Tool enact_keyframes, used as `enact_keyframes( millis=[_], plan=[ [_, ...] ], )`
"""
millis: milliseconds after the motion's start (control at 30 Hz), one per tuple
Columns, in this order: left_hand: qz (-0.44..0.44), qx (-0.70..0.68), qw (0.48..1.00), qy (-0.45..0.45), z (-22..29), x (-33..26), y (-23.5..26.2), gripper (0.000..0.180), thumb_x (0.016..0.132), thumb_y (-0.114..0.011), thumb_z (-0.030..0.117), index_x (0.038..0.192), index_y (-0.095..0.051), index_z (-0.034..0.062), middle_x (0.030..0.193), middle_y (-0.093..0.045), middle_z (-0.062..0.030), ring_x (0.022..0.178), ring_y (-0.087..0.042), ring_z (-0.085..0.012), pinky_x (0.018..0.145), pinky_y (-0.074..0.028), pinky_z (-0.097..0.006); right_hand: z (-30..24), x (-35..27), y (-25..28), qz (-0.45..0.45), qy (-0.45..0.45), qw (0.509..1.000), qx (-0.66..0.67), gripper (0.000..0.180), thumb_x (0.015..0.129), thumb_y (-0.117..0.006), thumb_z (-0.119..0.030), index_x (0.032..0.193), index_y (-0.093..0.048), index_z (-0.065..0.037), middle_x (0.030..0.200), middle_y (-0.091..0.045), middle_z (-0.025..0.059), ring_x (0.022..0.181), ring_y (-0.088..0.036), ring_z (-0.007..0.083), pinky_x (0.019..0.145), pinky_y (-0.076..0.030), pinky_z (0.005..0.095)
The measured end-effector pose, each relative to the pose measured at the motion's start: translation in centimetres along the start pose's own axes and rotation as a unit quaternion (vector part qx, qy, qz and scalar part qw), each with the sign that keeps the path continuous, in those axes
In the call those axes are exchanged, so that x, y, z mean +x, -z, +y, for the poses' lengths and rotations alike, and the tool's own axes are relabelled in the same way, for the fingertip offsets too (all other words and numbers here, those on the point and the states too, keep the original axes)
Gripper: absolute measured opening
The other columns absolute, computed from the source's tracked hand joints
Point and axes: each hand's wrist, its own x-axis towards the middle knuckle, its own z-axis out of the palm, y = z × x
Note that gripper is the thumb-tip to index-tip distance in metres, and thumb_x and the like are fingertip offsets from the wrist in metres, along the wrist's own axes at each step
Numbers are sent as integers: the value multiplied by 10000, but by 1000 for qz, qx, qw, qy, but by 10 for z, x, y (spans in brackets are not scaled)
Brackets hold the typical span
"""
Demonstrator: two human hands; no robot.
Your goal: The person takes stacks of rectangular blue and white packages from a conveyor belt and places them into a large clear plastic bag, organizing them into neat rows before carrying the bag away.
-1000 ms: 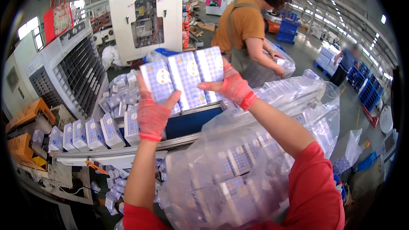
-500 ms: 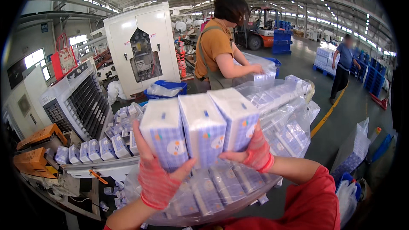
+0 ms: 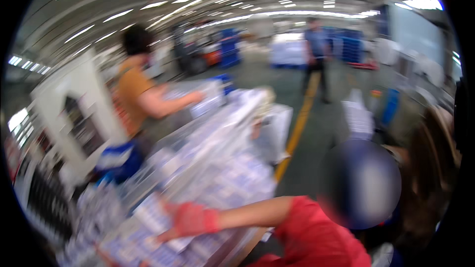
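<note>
Everything is smeared by motion. My right hand (image 3: 187, 220), in a red glove with bare fingers, is low in the view against white-and-purple soft tissue packs (image 3: 151, 211), its fingers bent round the end of them. Of my left hand (image 3: 106, 257) only a blurred sliver shows at the lower edge, beside the same packs; its fingers are mostly hidden. Under and beyond the packs lies a large clear plastic bag (image 3: 198, 141), with many more purple packs inside it.
A co-worker in an orange top (image 3: 133, 86) handles packs at the far left of the bag. A person in blue (image 3: 316, 49) stands in the aisle by a yellow floor line (image 3: 299, 123). A blue basket (image 3: 118, 160) and a white machine cabinet (image 3: 74, 109) are at left.
My view has swung right. The three tissue packs held up between my hands are now lower, among the other packs. My left hand has dropped almost out of view.
</note>
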Motion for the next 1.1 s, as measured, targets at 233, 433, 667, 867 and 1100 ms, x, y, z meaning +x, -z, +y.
enact_keyframes(
  millis=[233,433,667,867,1100],
  plan=[
    [-88,-194,973,-90,-50,110,-23,625,748,-568,310,1243,-301,37,1205,-335,-271,1141,-326,-333,938,-292,-377,19,88,-9,-33,-3,999,-5,1024,601,-599,-564,1240,-134,88,1011,-507,267,942,-518,314,781,-408,333],
    [-240,135,945,-175,-43,140,-39,466,781,-490,158,1228,-359,152,1162,-422,-188,1092,-421,-246,895,-342,-400,39,105,-10,-141,-10,990,-14,1018,596,-573,-592,1267,-140,39,1106,-472,232,1033,-462,314,863,-358,329],
    [-279,-180,943,-4,-1,111,-36,876,722,-563,406,1297,-10,44,1012,-520,-224,919,-512,-342,788,-404,-358,62,89,11,-62,88,938,-330,585,669,-570,-354,1139,-399,-51,1135,-430,177,977,-481,330,802,-410,399],
    [-239,-168,925,-242,-25,50,12,332,716,-550,284,998,-505,113,800,-562,-62,719,-550,-258,665,-434,-357,70,102,-1,-226,368,802,-413,530,678,-564,-173,1173,-380,-132,1167,-400,110,1071,-395,283,884,-325,453],
    [-385,-24,873,-299,2,20,55,351,737,-494,403,949,-566,132,853,-554,-38,854,-528,-158,915,-277,-448,60,96,12,-206,477,722,-457,293,706,-463,-173,991,-497,-114,1056,-455,117,1051,-415,260,807,-386,477]
  ],
)
